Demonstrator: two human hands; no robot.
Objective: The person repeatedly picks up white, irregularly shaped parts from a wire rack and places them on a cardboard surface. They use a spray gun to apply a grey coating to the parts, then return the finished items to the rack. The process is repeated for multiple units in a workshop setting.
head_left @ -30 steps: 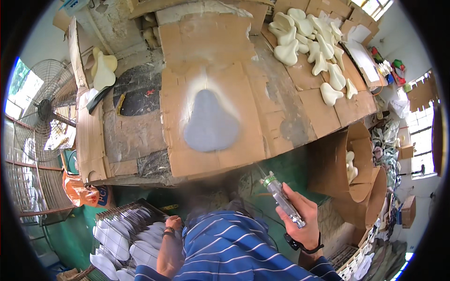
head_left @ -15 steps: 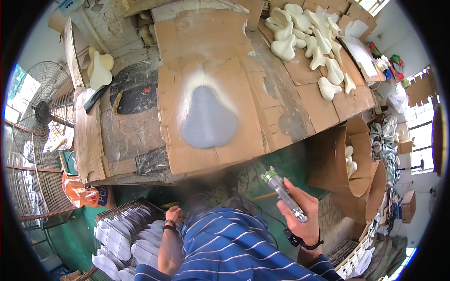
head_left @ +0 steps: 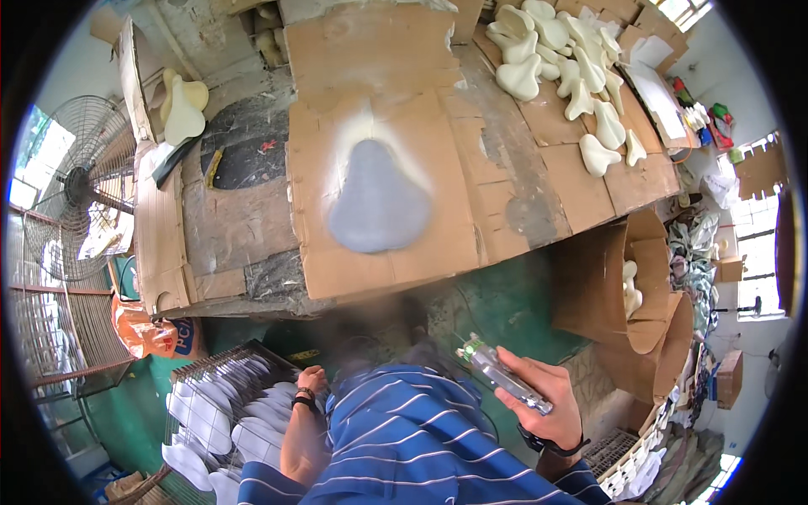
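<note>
My right hand is closed around a metal spray gun with a greenish front end, held below the table's front edge and angled up to the left. On the cardboard-covered table ahead lies a grey, saddle-shaped pad, its wide end toward me and a pale sprayed halo around it. My left hand hangs low by my side with its fingers curled in, and nothing shows in it. Close to it is a wire rack of white saddle-shaped pieces.
Cream saddle-shaped foam pieces are heaped at the table's far right. A few more stand at the left, near a large wire fan. Cardboard boxes stand on the right, an orange sack on the left.
My right hand and the spray gun have drawn slightly down and back from the table edge. The table sits a little higher in view. The grey pad still lies on the cardboard.
</note>
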